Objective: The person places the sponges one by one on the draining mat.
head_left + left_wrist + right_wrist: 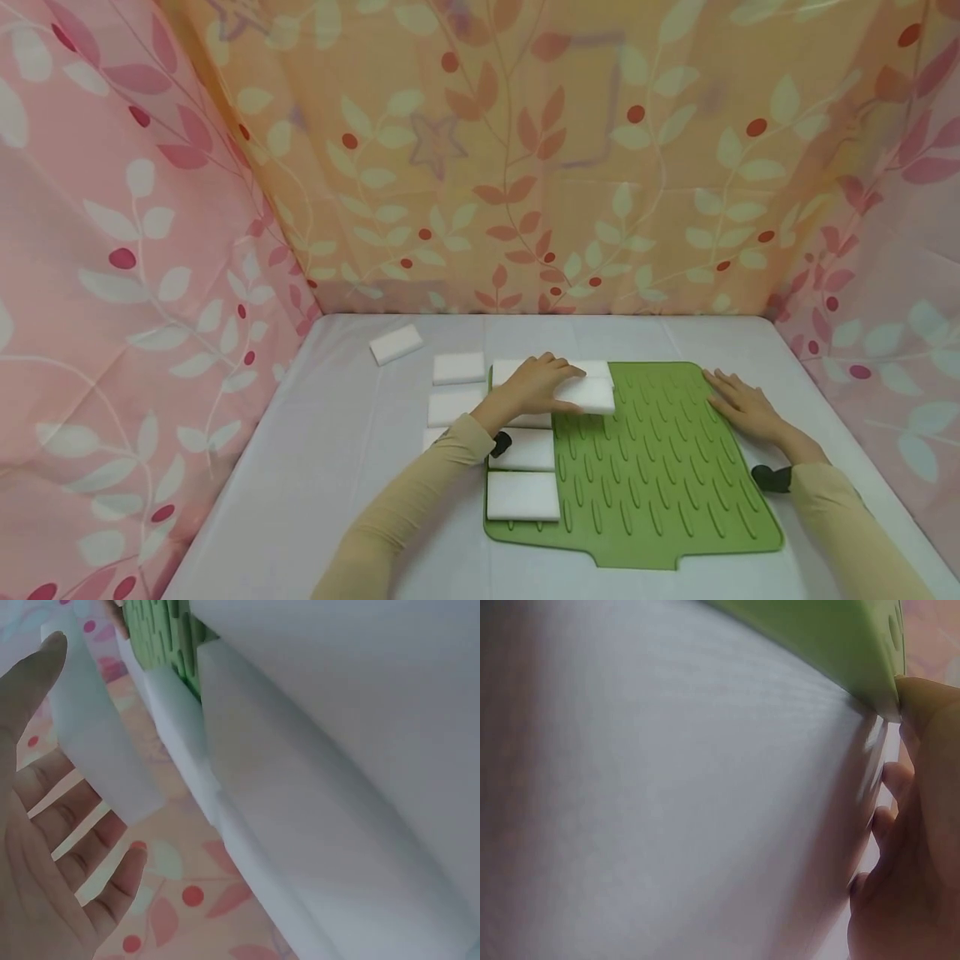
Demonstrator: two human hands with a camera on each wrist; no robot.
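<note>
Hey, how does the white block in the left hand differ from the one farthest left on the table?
The held block is pinched in the left hand; the loose block is untouched. The held block is over the green mat; the loose block lies on the table, turned askew. Both are white, flat and rectangular.

No legible text, labels, brands or numbers in head or wrist views; closest to signs are faint purple star outlines (437, 143) and a square-cornered line (617, 104) on the orange backdrop (517, 167).
</note>
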